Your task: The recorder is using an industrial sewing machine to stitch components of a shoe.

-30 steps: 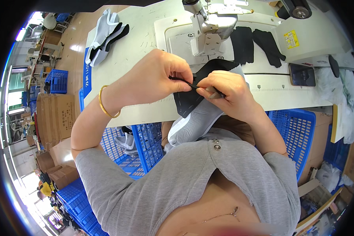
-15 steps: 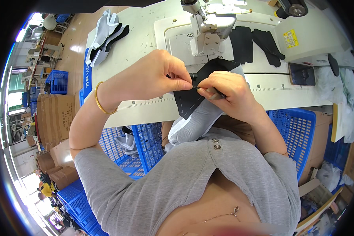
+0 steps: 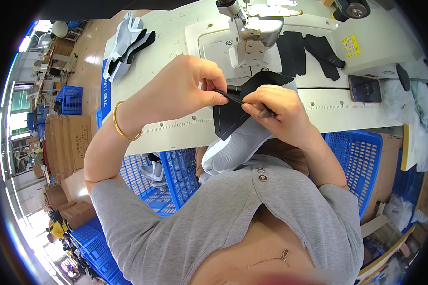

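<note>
Between my two hands is a black fabric piece with pale stitch marks along its edge, joined to or lying over a grey padded fabric piece that hangs off the table's front edge. My left hand pinches the black edge between thumb and fingers. Just to its right, my right hand pinches the same edge, which is folded between them. A small dark tool sits in my right hand too; its kind is mostly hidden. Behind both hands stands a sewing machine.
Black fabric pieces lie right of the machine, near a phone. Grey and black pieces are stacked at the table's far left. Blue crates stand under the front edge, another blue crate at right.
My fingertips have moved slightly apart, and the left hand has shifted a little up and left. A folded black edge now shows between them.
</note>
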`<state>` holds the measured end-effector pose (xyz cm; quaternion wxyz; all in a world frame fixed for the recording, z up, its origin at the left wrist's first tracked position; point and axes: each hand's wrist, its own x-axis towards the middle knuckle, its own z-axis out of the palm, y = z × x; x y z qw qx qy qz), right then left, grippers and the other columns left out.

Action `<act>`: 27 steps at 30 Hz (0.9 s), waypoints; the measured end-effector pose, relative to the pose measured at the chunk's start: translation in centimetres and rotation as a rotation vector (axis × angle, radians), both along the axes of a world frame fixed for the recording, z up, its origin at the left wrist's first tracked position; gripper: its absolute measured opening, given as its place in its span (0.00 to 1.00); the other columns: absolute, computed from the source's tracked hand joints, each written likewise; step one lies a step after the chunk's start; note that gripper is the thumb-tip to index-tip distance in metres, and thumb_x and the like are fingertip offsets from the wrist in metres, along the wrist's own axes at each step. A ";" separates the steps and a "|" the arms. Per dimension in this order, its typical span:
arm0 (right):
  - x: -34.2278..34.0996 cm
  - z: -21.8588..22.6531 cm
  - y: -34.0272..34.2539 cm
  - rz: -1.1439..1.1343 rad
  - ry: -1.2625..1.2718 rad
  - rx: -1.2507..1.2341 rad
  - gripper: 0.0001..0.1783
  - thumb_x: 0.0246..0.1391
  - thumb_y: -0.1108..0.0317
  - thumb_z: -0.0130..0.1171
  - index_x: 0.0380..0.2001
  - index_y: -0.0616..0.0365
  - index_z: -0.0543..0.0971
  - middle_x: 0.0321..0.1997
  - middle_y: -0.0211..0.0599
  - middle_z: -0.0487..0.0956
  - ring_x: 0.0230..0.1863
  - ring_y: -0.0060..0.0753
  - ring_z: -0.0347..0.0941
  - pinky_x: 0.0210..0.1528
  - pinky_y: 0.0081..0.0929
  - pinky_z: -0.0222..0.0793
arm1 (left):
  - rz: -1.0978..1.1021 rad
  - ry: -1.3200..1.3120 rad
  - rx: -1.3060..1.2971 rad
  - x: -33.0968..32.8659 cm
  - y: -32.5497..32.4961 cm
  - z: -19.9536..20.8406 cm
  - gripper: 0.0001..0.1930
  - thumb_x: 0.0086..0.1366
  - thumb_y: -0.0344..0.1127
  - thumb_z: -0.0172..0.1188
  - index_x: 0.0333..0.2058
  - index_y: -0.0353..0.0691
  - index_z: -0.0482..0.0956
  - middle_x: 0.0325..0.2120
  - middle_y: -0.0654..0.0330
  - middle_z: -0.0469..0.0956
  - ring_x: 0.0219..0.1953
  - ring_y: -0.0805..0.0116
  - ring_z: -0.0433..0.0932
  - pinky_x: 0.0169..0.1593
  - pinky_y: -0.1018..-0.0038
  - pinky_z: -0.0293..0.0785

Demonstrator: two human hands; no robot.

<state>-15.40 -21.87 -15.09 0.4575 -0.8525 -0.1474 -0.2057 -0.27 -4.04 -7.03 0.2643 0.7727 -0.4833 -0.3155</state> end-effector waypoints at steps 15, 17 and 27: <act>-0.1 -0.2 -0.1 -0.007 -0.011 0.015 0.10 0.43 0.76 0.67 0.31 0.62 0.78 0.26 0.40 0.78 0.28 0.42 0.75 0.30 0.33 0.70 | -0.025 0.187 -0.065 0.2 0.0 -0.4 0.03 0.58 0.27 0.67 0.29 0.33 0.83 0.24 0.63 0.78 0.28 0.76 0.75 0.34 0.78 0.71; -0.1 -0.2 -0.1 -0.009 -0.013 0.014 0.10 0.43 0.77 0.67 0.31 0.62 0.78 0.26 0.40 0.78 0.28 0.42 0.75 0.30 0.33 0.70 | -0.019 0.178 -0.041 0.3 0.0 -0.3 0.03 0.58 0.27 0.67 0.29 0.33 0.84 0.24 0.62 0.78 0.28 0.76 0.75 0.33 0.78 0.71; -0.2 -0.2 0.0 -0.012 -0.016 0.031 0.09 0.44 0.76 0.67 0.31 0.62 0.78 0.25 0.40 0.77 0.27 0.42 0.74 0.29 0.33 0.68 | -0.058 0.059 -0.113 -0.2 0.0 -0.5 0.04 0.56 0.25 0.66 0.30 0.33 0.81 0.23 0.62 0.77 0.28 0.72 0.73 0.35 0.74 0.68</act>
